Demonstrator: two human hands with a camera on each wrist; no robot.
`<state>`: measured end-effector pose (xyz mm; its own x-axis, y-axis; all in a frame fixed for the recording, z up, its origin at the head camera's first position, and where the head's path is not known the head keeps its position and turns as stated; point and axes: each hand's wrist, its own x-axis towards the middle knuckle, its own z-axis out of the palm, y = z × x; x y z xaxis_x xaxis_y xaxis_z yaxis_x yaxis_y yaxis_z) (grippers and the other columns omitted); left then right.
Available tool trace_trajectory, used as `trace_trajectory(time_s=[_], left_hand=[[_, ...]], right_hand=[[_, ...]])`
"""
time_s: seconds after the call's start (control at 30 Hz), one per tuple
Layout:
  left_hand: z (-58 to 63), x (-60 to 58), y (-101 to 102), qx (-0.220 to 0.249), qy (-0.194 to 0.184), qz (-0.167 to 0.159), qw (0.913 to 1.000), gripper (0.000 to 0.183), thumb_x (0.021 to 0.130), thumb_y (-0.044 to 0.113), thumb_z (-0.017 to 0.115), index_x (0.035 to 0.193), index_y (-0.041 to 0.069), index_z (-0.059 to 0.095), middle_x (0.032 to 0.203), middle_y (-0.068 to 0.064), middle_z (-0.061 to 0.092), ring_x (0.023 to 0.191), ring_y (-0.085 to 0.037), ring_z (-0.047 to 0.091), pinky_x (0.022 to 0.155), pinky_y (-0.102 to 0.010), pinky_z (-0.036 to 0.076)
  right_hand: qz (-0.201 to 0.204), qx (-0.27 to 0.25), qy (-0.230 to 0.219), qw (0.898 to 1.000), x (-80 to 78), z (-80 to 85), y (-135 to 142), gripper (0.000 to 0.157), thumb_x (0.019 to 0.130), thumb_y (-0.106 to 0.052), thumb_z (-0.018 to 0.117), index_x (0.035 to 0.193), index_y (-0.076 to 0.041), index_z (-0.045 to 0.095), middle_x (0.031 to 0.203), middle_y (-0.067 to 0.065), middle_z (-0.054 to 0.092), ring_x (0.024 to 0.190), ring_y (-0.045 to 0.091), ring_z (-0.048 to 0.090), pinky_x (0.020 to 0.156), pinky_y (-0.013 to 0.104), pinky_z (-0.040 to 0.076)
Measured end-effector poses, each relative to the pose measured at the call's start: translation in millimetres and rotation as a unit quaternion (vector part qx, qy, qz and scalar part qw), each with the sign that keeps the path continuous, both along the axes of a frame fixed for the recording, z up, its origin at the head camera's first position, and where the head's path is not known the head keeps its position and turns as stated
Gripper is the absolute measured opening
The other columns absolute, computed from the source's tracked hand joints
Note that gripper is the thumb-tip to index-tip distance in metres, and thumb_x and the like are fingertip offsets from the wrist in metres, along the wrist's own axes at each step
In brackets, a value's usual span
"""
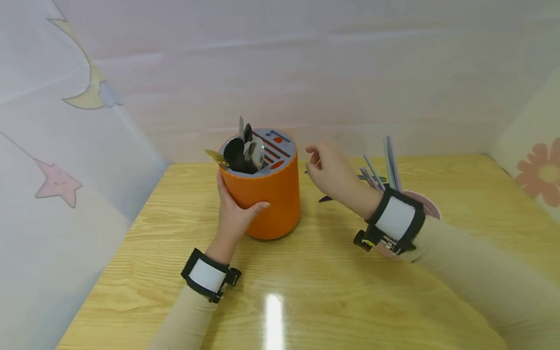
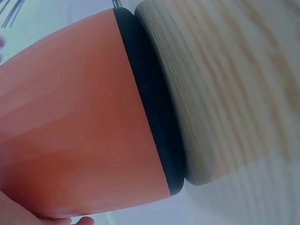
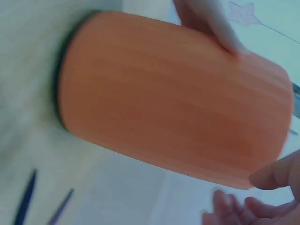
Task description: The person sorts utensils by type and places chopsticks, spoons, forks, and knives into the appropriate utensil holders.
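An orange cylindrical utensil holder (image 1: 273,209) with a grey slotted top stands upright on the table. Several spoons lean in its left opening, among them a black one (image 1: 235,149), a silver one (image 1: 258,153) and a gold-coloured one (image 1: 216,156). My left hand (image 1: 233,214) grips the holder's left side, its thumb across the front. Just right of the holder, my right hand (image 1: 333,176) hovers with loosely bent fingers and nothing visible in them. In the right wrist view its fingertips are close to the top end of the orange holder (image 3: 173,103).
Behind my right wrist is a pink container (image 1: 428,204), partly hidden, with several thin pastel-coloured handles (image 1: 391,163) standing up from it. Dark pointed tips (image 1: 325,198) show on the wooden table (image 1: 306,291) beneath my right hand. A pale wall (image 1: 328,87) rises behind the table.
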<state>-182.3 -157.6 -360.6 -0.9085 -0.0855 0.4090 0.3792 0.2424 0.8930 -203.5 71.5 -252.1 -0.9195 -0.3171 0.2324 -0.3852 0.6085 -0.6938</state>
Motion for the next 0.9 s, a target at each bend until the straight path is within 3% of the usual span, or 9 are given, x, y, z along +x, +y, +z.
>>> trace_trajectory(time_s=[0.1, 0.2, 0.3, 0.4, 0.5, 0.63, 0.77, 0.9], left_hand=[[1.2, -1.6, -0.1, -0.003, -0.006, 0.003, 1.0000, 0.137, 0.057, 0.076, 0.073, 0.155, 0.025, -0.007, 0.157, -0.002, 0.016, 0.136, -0.021, 0.030, 0.112, -0.045, 0.026], [1.4, -3.2, -0.7, -0.006, -0.005, 0.001, 1.0000, 0.135, 0.058, 0.075, 0.074, 0.155, 0.026, -0.006, 0.157, -0.002, 0.016, 0.136, -0.021, 0.029, 0.112, -0.046, 0.025], [1.3, -2.7, -2.0, -0.004, -0.002, 0.000, 1.0000, 0.134, 0.059, 0.074, 0.074, 0.155, 0.026, -0.006, 0.157, -0.003, 0.016, 0.136, -0.023, 0.029, 0.112, -0.047, 0.025], [1.2, -1.8, -3.8, -0.002, -0.006, -0.005, 1.0000, 0.135, 0.058, 0.073, 0.074, 0.155, 0.026, -0.008, 0.158, -0.005, 0.014, 0.137, -0.024, 0.028, 0.112, -0.047, 0.024], [13.0, 8.2, -1.8, 0.002, -0.020, -0.012, 0.9997, 0.139, 0.057, 0.073, 0.073, 0.155, 0.018, -0.009, 0.158, -0.010, 0.012, 0.138, -0.028, 0.027, 0.113, -0.047, 0.023], [29.5, 22.4, 1.7, 0.010, -0.031, -0.018, 0.9993, 0.143, 0.056, 0.074, 0.072, 0.154, 0.009, -0.009, 0.157, -0.017, 0.012, 0.137, -0.033, 0.027, 0.113, -0.048, 0.022], [30.9, 24.5, 0.0, 0.011, -0.034, -0.015, 0.9993, 0.143, 0.056, 0.074, 0.072, 0.154, 0.008, -0.009, 0.157, -0.017, 0.012, 0.137, -0.033, 0.027, 0.113, -0.048, 0.022], [32.5, 26.0, -1.8, 0.012, -0.048, -0.011, 0.9987, 0.144, 0.055, 0.074, 0.072, 0.154, 0.008, -0.009, 0.157, -0.016, 0.012, 0.138, -0.031, 0.026, 0.114, -0.046, 0.021]], right_hand=[[-0.012, 0.047, -0.037, 0.998, 7.9, -19.5, 3.2, 0.043, 0.098, -0.003, 0.045, 0.138, 0.012, 0.038, 0.120, 0.027, 0.050, 0.105, 0.036, 0.053, 0.086, 0.044, 0.047], [-0.016, 0.119, -0.051, 0.991, 11.9, -39.2, 4.3, 0.047, 0.098, -0.004, 0.045, 0.138, 0.017, 0.033, 0.133, 0.035, 0.042, 0.122, 0.045, 0.046, 0.099, 0.052, 0.041], [-0.020, 0.172, -0.066, 0.983, 12.4, -58.2, 3.4, 0.047, 0.098, -0.006, 0.048, 0.133, 0.021, 0.035, 0.133, 0.040, 0.040, 0.123, 0.050, 0.043, 0.099, 0.056, 0.040], [-0.034, 0.193, -0.105, 0.975, 9.6, -75.6, 2.8, 0.046, 0.099, -0.011, 0.050, 0.132, 0.019, 0.037, 0.134, 0.038, 0.038, 0.124, 0.050, 0.039, 0.096, 0.060, 0.040], [-0.052, 0.211, -0.147, 0.965, 5.1, -90.0, 2.0, 0.050, 0.101, -0.018, 0.050, 0.136, 0.015, 0.035, 0.146, 0.036, 0.023, 0.136, 0.050, 0.021, 0.099, 0.067, 0.031], [-0.070, 0.244, -0.171, 0.952, -1.7, -105.0, 1.8, 0.060, 0.102, -0.029, 0.048, 0.144, 0.011, 0.030, 0.154, 0.033, 0.009, 0.141, 0.049, 0.007, 0.101, 0.071, 0.024], [-0.073, 0.279, -0.188, 0.939, -8.4, -114.4, 1.9, 0.074, 0.103, -0.041, 0.044, 0.148, 0.013, 0.021, 0.155, 0.033, 0.007, 0.142, 0.047, 0.005, 0.103, 0.071, 0.022], [-0.072, 0.299, -0.202, 0.930, -12.0, -119.9, 2.3, 0.078, 0.102, -0.047, 0.041, 0.147, 0.013, 0.022, 0.154, 0.034, 0.010, 0.142, 0.047, 0.008, 0.103, 0.071, 0.022]])
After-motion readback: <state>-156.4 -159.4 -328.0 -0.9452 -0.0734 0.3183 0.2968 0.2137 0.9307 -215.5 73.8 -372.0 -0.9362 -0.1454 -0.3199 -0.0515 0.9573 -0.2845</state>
